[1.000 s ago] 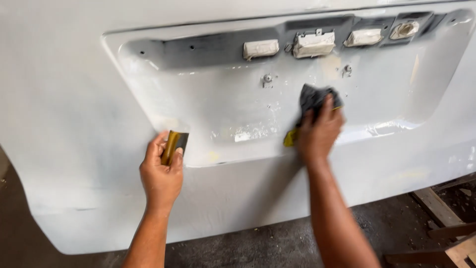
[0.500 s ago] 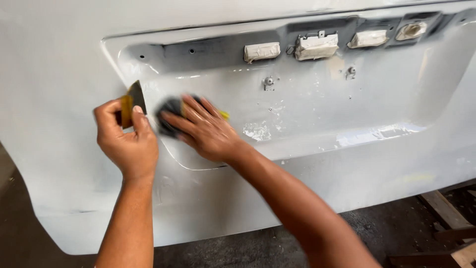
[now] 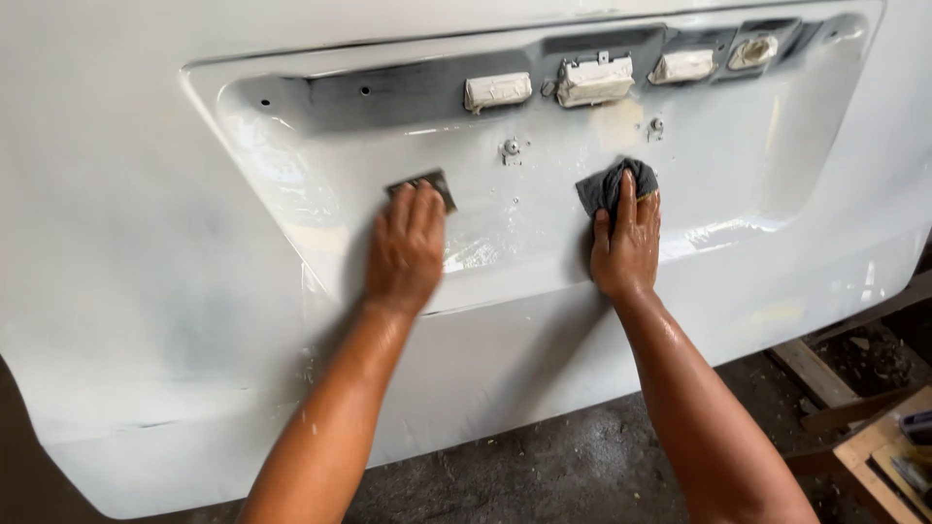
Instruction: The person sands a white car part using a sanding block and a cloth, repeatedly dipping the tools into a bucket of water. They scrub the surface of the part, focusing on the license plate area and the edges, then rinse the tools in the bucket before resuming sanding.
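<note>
A white car tailgate panel (image 3: 146, 243) with a recessed plate area fills the view. My left hand (image 3: 406, 247) presses a small dark sanding block (image 3: 427, 184) flat against the wet recess, left of centre. My right hand (image 3: 626, 243) holds a dark grey cloth (image 3: 612, 184) against the recess further right, fingers spread over it. Both forearms are wet. Masked fittings (image 3: 594, 80) sit in the grey strip above the hands, and a small bolt (image 3: 511, 147) lies between them.
Wooden planks and a pallet (image 3: 854, 408) lie on the dark concrete floor (image 3: 544, 466) at the lower right. The panel's lower edge hangs above the floor.
My right hand has swept the cloth from the left side of the recess back to the right. My left hand has moved right and pressed the block flat on the panel.
</note>
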